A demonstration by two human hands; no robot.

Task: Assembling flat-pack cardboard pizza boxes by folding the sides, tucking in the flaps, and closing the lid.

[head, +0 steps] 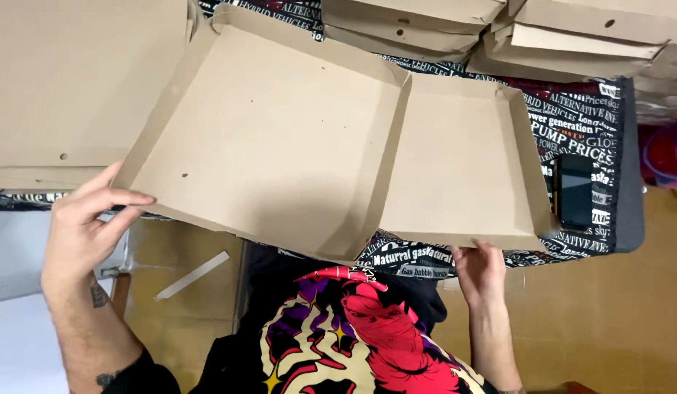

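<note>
An open brown cardboard box [280, 138], flat and shallow, is held up over the table with its lid half to the left and its tray half [459, 160] to the right. My left hand [83, 219] pinches the lower left corner of the lid half. My right hand [481, 270] grips the near edge of the tray half from below. Both halves have their side walls folded up. A few small round holes dot the lid.
Stacks of folded cardboard boxes [426, 29] lie at the back, more flat cardboard [68, 80] at the left. A black phone [574, 191] rests on the printed black tablecloth [579, 124] to the right. A pale strip [192, 276] lies on the floor.
</note>
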